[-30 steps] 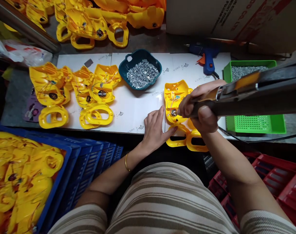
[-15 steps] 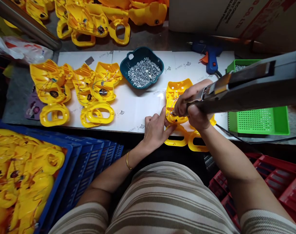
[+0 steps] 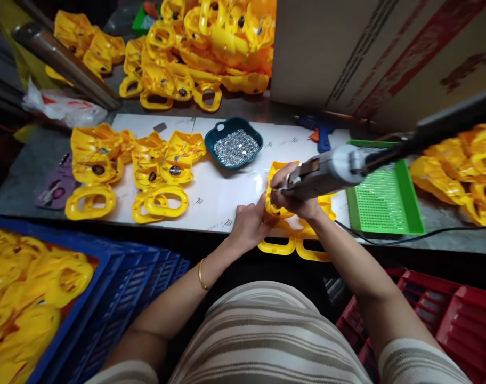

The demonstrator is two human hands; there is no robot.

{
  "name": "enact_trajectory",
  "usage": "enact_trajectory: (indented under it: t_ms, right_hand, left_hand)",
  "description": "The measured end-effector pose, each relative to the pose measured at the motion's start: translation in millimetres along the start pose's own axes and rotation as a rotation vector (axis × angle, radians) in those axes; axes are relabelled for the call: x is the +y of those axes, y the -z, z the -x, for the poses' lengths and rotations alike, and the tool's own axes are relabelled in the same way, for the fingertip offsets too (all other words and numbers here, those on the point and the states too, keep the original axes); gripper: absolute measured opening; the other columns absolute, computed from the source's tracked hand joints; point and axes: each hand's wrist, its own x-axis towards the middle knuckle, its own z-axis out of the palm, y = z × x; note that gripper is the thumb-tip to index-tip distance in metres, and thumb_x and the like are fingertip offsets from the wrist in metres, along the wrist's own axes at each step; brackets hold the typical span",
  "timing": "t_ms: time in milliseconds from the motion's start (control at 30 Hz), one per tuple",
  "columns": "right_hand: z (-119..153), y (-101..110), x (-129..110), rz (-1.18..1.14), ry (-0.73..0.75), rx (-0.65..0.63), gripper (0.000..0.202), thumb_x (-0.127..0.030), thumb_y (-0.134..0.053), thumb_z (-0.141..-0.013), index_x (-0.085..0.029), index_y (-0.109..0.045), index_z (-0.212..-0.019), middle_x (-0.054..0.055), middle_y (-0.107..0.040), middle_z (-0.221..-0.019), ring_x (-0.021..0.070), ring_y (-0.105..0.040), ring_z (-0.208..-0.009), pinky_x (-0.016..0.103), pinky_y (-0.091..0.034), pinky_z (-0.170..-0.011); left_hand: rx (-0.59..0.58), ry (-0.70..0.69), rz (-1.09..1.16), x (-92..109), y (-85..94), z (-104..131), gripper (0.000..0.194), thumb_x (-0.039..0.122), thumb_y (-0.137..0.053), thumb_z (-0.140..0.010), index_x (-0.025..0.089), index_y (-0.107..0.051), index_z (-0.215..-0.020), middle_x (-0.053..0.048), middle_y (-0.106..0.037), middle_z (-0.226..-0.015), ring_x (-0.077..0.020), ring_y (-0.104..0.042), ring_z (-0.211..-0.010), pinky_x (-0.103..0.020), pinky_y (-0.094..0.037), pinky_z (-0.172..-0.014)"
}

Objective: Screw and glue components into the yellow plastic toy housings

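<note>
A yellow plastic toy shell [image 3: 275, 169] with a loop handle lies on the white paper in front of me; a second loop handle [image 3: 313, 255] sits right beside it. My left hand [image 3: 249, 225] grips the shell's near left edge between thumb and fingers. My right hand [image 3: 297, 205] is wrapped around a grey electric screwdriver [image 3: 326, 170], tilted with its tip end down over the shell. The tip itself is hidden behind the fingers. Beyond my left hand stands a dark teal bowl [image 3: 216, 156] of small silver screws.
Several open yellow shells [image 3: 95, 154] with wires lie at left, and more are heaped behind. A blue glue gun [image 3: 323, 130], a green basket [image 3: 381, 197] and a black cable [image 3: 387, 242] lie right. Blue crates [image 3: 119, 266] and red crates [image 3: 459, 314] flank me; a cardboard box [image 3: 318, 53] stands behind.
The view has tilted up and shifted right, showing more of the back and right. The screwdriver has swung lower and more upright in my right hand. My left hand keeps its grip on the shell.
</note>
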Motion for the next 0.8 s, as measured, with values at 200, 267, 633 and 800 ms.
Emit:
enact_trajectory:
  t_ms: [200,267,633,800]
  right_hand:
    - [34,45,-54,0.008,0.232,0.296,0.033,-0.053,-0.063,-0.076,-0.024,-0.054,-0.091,-0.009,-0.050,-0.052,0.0107,-0.051,-0.040,0.024,-0.045,-0.040]
    - [56,69,-74,0.064,0.298,0.539,0.025,-0.044,-0.063,-0.077,-0.026,-0.054,-0.092,-0.009,-0.050,-0.056,0.0096,-0.050,-0.040,0.023,-0.044,-0.038]
    - [113,130,-51,0.442,0.063,1.063,0.025,-0.044,-0.064,-0.075,-0.022,-0.052,-0.077,-0.002,-0.056,-0.062,0.0149,-0.059,-0.053,0.036,-0.054,-0.064]
    - [132,109,-65,0.954,0.111,1.172,0.064,-0.050,-0.054,-0.078,-0.020,-0.037,-0.132,0.018,-0.051,-0.130,0.0298,-0.053,-0.123,0.051,-0.041,-0.104]
  left_hand:
    - [0.001,-0.005,-0.048,-18,5.3,-3,0.061,0.044,-0.061,-0.085,0.019,-0.041,-0.138,0.000,-0.069,-0.082,-0.0215,-0.062,-0.084,-0.033,-0.040,-0.077]
    - [0.159,-0.026,-0.140,-16,7.3,1,0.069,0.048,-0.062,-0.084,0.017,-0.038,-0.142,-0.004,-0.069,-0.090,-0.0251,-0.061,-0.090,-0.036,-0.041,-0.077]
    - [-0.094,-0.904,-0.446,30,-12.0,9,0.050,0.046,-0.067,-0.082,0.027,-0.055,-0.127,-0.008,-0.044,-0.148,-0.0296,-0.036,-0.138,-0.051,-0.016,-0.115]
    - [-0.143,-0.929,-0.508,4,8.8,7,0.030,0.042,-0.067,-0.083,0.022,-0.064,-0.106,-0.007,-0.048,-0.145,-0.0269,-0.038,-0.138,-0.047,-0.017,-0.117]
